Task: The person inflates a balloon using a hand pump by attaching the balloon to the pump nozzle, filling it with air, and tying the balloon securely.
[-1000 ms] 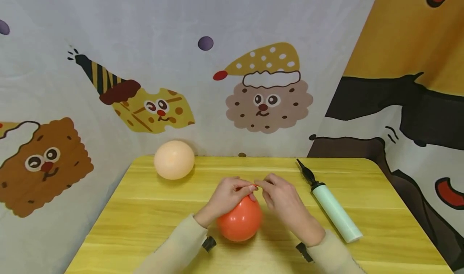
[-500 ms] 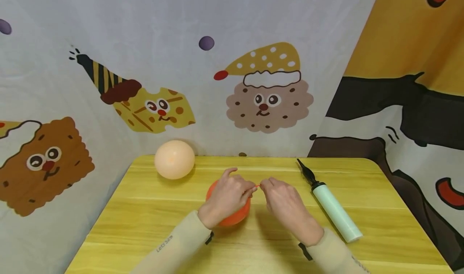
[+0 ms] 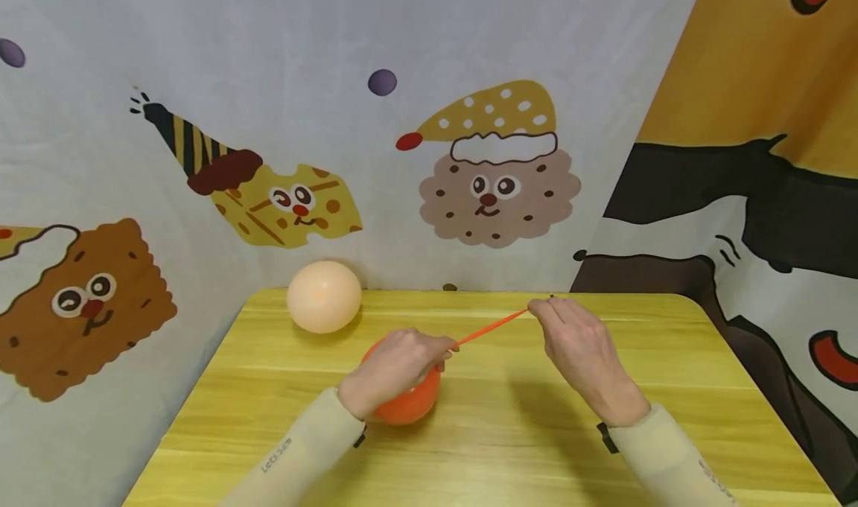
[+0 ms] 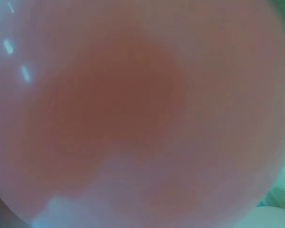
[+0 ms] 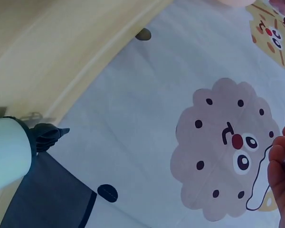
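A small inflated orange-red balloon [image 3: 410, 404] is partly covered by my left hand [image 3: 395, 369], whose fingers pinch it near its neck. The balloon's neck [image 3: 491, 327] is stretched into a long thin strip running up and to the right. At the strip's far end, my right hand [image 3: 588, 351] pinches the tip. In the left wrist view the balloon [image 4: 147, 109] fills nearly the whole picture, so the left fingers are hidden there. At the right edge of the right wrist view, curled fingers [image 5: 282, 166] of my right hand show.
A peach balloon [image 3: 325, 297] sits at the table's back left. The pale green hand pump [image 5: 9, 152] with a black nozzle [image 5: 48, 137] lies under the right arm, mostly hidden in the head view. A cartoon-printed cloth [image 3: 302, 45] hangs behind the wooden table [image 3: 469, 455].
My right hand has moved up and right, drawing the balloon's neck out long. My left hand and the balloon have shifted left. The pump has become covered by the right hand.
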`<state>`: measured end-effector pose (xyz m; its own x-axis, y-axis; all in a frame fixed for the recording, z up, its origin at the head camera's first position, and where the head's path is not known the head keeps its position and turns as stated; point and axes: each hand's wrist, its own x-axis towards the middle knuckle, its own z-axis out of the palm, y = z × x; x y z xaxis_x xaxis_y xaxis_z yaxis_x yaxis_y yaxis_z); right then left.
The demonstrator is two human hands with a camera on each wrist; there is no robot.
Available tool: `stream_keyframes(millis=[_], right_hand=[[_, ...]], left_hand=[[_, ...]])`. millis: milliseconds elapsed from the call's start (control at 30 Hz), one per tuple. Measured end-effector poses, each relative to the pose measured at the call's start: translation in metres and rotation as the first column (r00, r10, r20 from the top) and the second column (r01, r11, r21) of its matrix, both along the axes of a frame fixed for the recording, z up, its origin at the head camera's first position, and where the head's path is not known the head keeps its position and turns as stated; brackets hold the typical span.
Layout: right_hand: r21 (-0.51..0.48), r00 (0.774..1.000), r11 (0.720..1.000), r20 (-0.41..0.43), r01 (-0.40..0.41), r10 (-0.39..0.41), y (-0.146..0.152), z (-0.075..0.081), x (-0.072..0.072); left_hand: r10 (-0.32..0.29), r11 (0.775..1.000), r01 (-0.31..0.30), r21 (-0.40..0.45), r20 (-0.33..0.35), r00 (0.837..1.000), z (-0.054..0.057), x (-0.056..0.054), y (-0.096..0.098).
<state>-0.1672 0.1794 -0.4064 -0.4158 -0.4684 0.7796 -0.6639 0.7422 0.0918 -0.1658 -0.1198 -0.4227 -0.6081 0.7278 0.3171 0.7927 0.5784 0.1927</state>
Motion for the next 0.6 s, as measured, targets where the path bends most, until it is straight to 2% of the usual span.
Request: stream_keyframes(millis=[167, 300, 367, 433, 600], right_hand=[[-0.010, 0.998, 1.000, -0.061, -0.019, 0.019, -0.002, 0.000, -0.003], [-0.031, 0.997, 0.999, -0.072, -0.030, 0.028, -0.005, -0.004, -0.006], [-0.040, 0.997, 0.998, -0.076, -0.038, 0.035, -0.007, -0.005, -0.007], [-0.042, 0.997, 0.998, -0.073, -0.038, 0.035, -0.009, -0.007, -0.008], [-0.019, 0.999, 1.000, -0.036, -0.017, 0.017, -0.015, -0.013, -0.010]], left_hand=[[-0.102, 0.994, 0.105, -0.013, 0.153, 0.983, 0.002, -0.001, -0.002], [-0.152, 0.986, 0.163, -0.031, 0.217, 0.964, 0.002, -0.001, -0.003], [-0.180, 0.982, 0.188, -0.010, 0.248, 0.952, 0.002, -0.001, -0.003], [-0.205, 0.978, 0.208, 0.013, 0.245, 0.948, 0.002, -0.002, -0.003], [-0.182, 0.982, 0.187, -0.026, 0.118, 0.976, 0.001, -0.002, -0.005]])
